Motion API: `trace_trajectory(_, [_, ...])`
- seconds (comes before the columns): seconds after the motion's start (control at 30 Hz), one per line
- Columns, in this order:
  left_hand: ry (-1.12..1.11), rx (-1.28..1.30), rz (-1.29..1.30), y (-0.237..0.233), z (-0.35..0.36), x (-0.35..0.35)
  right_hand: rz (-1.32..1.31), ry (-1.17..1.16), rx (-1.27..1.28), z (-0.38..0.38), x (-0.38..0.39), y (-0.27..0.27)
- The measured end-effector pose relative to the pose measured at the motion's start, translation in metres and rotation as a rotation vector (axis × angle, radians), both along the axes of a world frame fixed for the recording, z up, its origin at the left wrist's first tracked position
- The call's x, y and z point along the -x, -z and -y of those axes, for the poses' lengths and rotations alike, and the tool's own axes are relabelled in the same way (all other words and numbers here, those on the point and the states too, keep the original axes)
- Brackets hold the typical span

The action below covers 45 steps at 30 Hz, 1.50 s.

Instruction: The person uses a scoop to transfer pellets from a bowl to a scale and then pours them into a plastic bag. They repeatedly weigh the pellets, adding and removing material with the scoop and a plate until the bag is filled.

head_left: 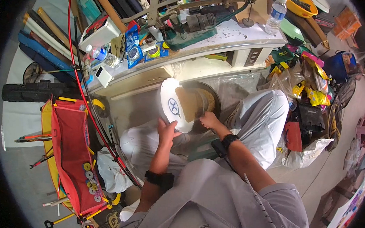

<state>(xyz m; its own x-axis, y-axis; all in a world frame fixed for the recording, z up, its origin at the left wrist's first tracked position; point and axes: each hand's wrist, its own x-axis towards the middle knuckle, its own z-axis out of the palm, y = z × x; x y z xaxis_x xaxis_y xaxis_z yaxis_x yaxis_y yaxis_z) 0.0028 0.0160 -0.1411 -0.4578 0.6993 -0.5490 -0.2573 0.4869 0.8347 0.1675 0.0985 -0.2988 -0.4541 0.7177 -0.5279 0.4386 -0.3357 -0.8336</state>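
My left hand [168,133] grips the lower edge of a white oval plate or lid [171,108] with a dark round logo, held tilted. Beside its right side is a flat brown patch [189,103] of material; whether it is attached cannot be made out. My right hand [210,120] is closed at the near rim of a round dark basin [215,96], around something too small to name. Tan, grainy material shows inside the basin, which sits on the floor between my knees. The plate partly covers the basin's left side.
A cluttered workbench [245,41] runs across the front, with a water bottle [276,15] at its right corner. At the left stands a red fabric bag [74,156] with a yellow frame. Red and black rods [80,84] slant past it. Plastic bags [314,81] lie right.
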Motion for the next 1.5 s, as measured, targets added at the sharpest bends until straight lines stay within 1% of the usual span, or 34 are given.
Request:
trace_trajectory(0.07, [0.019, -0.041, -0.078, 0.004, 0.001, -0.002, -0.010, -0.001, 0.001, 0.000, 0.000, -0.001])
trace_trajectory(0.13, [0.043, -0.033, -0.111, 0.005, -0.001, -0.004, 0.024, -0.037, 0.010, -0.001, 0.002, 0.001])
trace_trajectory(0.2, [0.067, -0.026, -0.143, 0.006, -0.003, -0.010, 0.007, -0.023, 0.025, 0.000, 0.002, 0.002])
trace_trajectory(0.27, [0.166, -0.020, -0.328, 0.007, -0.004, -0.018, -0.010, -0.011, 0.040, 0.000, 0.003, 0.000])
trace_trajectory(0.3, [0.166, -0.020, -0.329, 0.009, -0.004, -0.022, 0.002, -0.020, 0.049, 0.000, 0.004, 0.000])
trace_trajectory(0.4, [0.371, -0.045, -0.789, 0.012, -0.002, -0.035, -0.010, -0.008, 0.075, 0.000, 0.004, 0.000])
trace_trajectory(0.43, [0.396, -0.064, -0.903, 0.011, -0.001, -0.041, -0.034, 0.015, 0.093, 0.000, 0.004, -0.001])
trace_trajectory(0.47, [0.396, -0.065, -0.903, 0.012, -0.001, -0.045, -0.035, 0.016, 0.092, 0.000, 0.004, -0.001])
trace_trajectory(0.57, [0.510, -0.093, -0.980, 0.020, -0.001, -0.050, -0.076, 0.039, 0.137, -0.001, 0.003, -0.006])
trace_trajectory(0.6, [0.510, -0.093, -0.980, 0.021, 0.000, -0.049, -0.079, 0.066, 0.153, -0.002, 0.004, -0.004])
trace_trajectory(0.67, [0.578, -0.170, -1.046, 0.023, -0.001, -0.045, -0.083, 0.092, 0.167, -0.003, 0.005, -0.001])
trace_trajectory(0.7, [0.576, -0.173, -1.046, 0.027, -0.001, -0.041, -0.107, 0.112, 0.194, -0.004, 0.005, 0.000])
trace_trajectory(0.8, [0.489, -0.038, -0.975, 0.032, -0.005, -0.013, -0.120, 0.132, 0.211, -0.006, 0.002, 0.005])
trace_trajectory(0.87, [0.409, -0.017, -1.042, 0.073, -0.003, 0.044, -0.109, 0.130, 0.204, -0.006, -0.002, 0.004])
trace_trajectory(0.93, [0.091, 0.128, -0.190, -0.011, -0.007, 0.050, -0.193, 0.140, 0.284, -0.012, -0.006, -0.005])
trace_trajectory(1.0, [-0.050, 0.070, -0.018, -0.028, 0.009, 0.082, -0.221, 0.135, 0.297, -0.014, -0.008, 0.009])
trace_trajectory(1.03, [-0.034, 0.049, -0.018, -0.043, 0.021, 0.100, -0.252, 0.139, 0.324, -0.014, -0.006, 0.013])
trace_trajectory(1.07, [-0.015, 0.025, -0.020, -0.063, 0.031, 0.113, -0.252, 0.189, 0.321, -0.012, -0.006, -0.010])
trace_trajectory(1.1, [-0.114, -0.021, 0.001, -0.087, 0.038, 0.115, -0.207, 0.130, 0.266, -0.012, -0.005, -0.008])
trace_trajectory(1.13, [-0.212, -0.065, 0.024, -0.109, 0.043, 0.117, -0.143, 0.095, 0.271, -0.013, -0.005, -0.019])
trace_trajectory(1.2, [-0.224, -0.125, 0.046, -0.135, 0.048, 0.136, -0.235, 0.177, 0.336, -0.009, -0.003, -0.022])
trace_trajectory(1.23, [-0.213, -0.136, 0.090, -0.156, 0.044, 0.134, -0.239, 0.166, 0.318, -0.009, -0.003, -0.020])
trace_trajectory(1.27, [-0.203, -0.146, 0.135, -0.178, 0.034, 0.133, -0.214, 0.120, 0.334, -0.010, -0.002, -0.017])
trace_trajectory(1.3, [-0.121, -0.192, 0.175, -0.191, 0.021, 0.138, -0.188, 0.074, 0.350, -0.011, -0.002, -0.011])
trace_trajectory(1.33, [-0.077, -0.258, 0.145, -0.192, 0.007, 0.150, -0.186, 0.062, 0.331, -0.009, 0.000, -0.002])
trace_trajectory(1.37, [-0.104, -0.301, 0.208, -0.195, -0.014, 0.151, -0.200, 0.071, 0.335, -0.006, 0.003, 0.012])
trace_trajectory(1.4, [-0.140, -0.353, 0.226, -0.208, -0.038, 0.139, -0.214, 0.081, 0.339, -0.005, 0.004, 0.017])
trace_trajectory(1.43, [-0.138, -0.458, 0.228, -0.205, -0.061, 0.146, -0.205, 0.071, 0.319, -0.003, 0.003, 0.009])
trace_trajectory(1.47, [-0.075, -0.501, 0.271, -0.223, -0.088, 0.132, -0.193, 0.080, 0.323, 0.001, 0.003, -0.004])
trace_trajectory(1.5, [-0.122, -0.576, 0.355, -0.223, -0.120, 0.131, -0.179, 0.103, 0.325, 0.003, 0.000, -0.014])
